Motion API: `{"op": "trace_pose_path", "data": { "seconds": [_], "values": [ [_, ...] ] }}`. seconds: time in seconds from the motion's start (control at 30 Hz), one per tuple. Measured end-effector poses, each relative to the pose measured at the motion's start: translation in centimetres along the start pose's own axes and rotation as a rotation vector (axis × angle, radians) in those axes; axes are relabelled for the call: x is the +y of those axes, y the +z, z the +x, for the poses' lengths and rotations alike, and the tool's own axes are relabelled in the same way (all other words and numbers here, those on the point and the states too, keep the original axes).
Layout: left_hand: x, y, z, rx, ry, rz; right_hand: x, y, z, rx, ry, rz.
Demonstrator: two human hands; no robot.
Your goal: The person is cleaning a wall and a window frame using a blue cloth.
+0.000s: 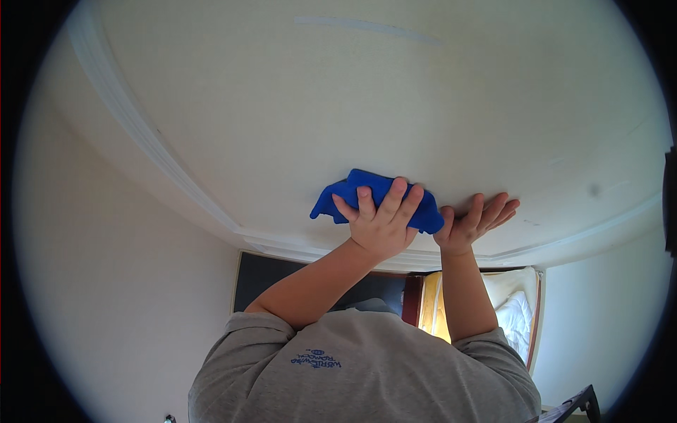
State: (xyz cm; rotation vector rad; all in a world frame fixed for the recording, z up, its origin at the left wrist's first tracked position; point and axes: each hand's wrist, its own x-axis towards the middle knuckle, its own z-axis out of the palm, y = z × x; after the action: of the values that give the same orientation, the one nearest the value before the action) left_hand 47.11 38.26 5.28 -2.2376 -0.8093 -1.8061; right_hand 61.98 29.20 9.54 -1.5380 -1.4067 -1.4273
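Observation:
A crumpled blue cloth (367,189) lies against the pale ceiling (282,120). My left hand (384,222) holds it there, fingers spread over the cloth and its ends hanging out on both sides. Just right of the cloth, my right hand (469,224) is raised to the same surface, open, with its fingers stretched out and nothing visible in it. The thumb side of that hand is close to the cloth's right end; whether they touch, I cannot tell. Both forearms reach up from grey short sleeves.
White moulding (155,141) runs along the ceiling's edge, with a plain wall (106,268) beyond it on the left. Below my arms are a dark panel (282,278) and an opening with a yellow curtain (435,303) and white bedding-like fabric (515,317). A black-framed object (589,402) sits lower right.

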Motion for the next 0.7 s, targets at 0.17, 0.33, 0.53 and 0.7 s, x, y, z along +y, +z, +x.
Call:
{"op": "trace_pose_path", "data": {
  "seconds": [0.17,0.33,0.53,0.7],
  "values": [
    [-5.2,-1.5,-1.3,0.038,-0.07,-0.009,0.3,-0.1,-0.5,0.002,0.006,-0.018],
    [-11.9,-4.7,-0.8,0.139,-0.121,0.02,-0.1,0.1,-0.7,0.018,0.036,0.005],
    [-0.1,0.1,-2.5,-0.013,-0.054,0.03,0.1,0.4,-0.6,0.041,0.052,0.063],
    [3.3,3.7,-5.4,-0.007,0.028,0.112,1.9,-2.1,-1.7,-0.088,0.01,0.207]
  ]
}}
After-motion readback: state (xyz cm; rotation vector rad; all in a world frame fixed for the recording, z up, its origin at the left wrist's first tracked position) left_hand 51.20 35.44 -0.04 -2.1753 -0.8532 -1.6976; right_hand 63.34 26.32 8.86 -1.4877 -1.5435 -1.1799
